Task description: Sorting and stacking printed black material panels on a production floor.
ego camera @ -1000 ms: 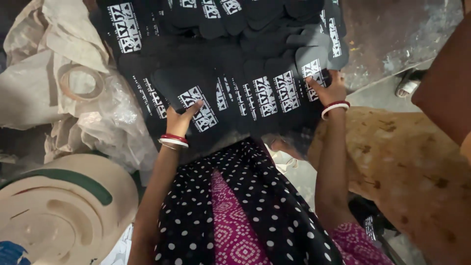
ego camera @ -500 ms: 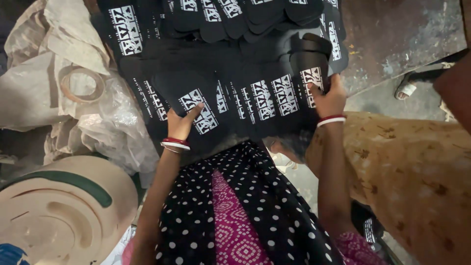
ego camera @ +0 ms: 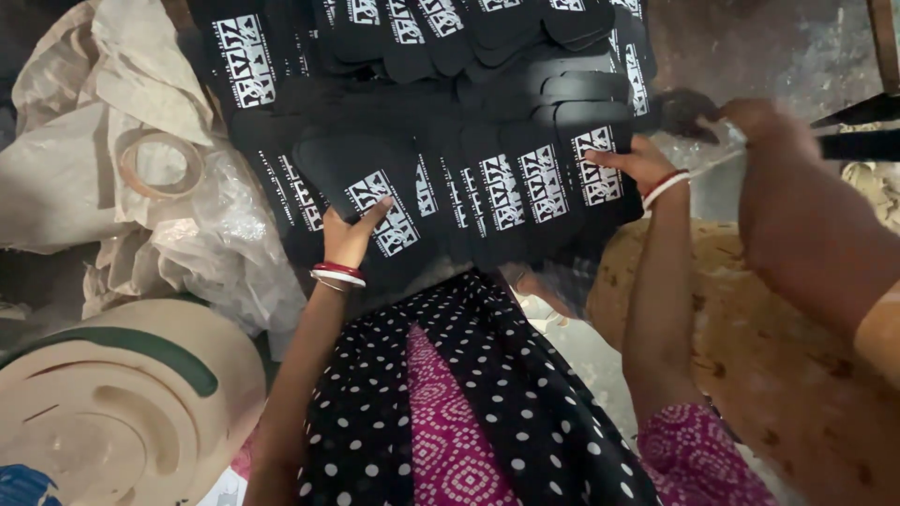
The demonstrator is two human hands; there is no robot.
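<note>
I see my left hand [ego camera: 352, 230] resting on the near left part of a spread of black sole-shaped pieces [ego camera: 469, 141] with white printed patches, fingers stretched flat over 1 printed piece [ego camera: 380, 211] at the front edge; it presses rather than clasps, so nothing is clenched there. My right hand [ego camera: 637, 161] sits at the right end of the same spread, thumb and fingers pinching the edge of the last printed piece [ego camera: 597, 169], grasping it lightly. Both wrists carry red and white bangles [ego camera: 337, 274]. The pieces lie overlapped in rows, covering the surface in front of my lap, above a black polka-dot cloth [ego camera: 487, 394] with a pink patterned strip. To the left lie crumpled pale sacks [ego camera: 84, 141], clear plastic and a roll of tape [ego camera: 159, 164]; lower left sits a tan coiled sheet roll [ego camera: 112, 412]. At the right, another person's hand [ego camera: 759, 122] and forearm reach in, just beside the stack's far corner.
</note>
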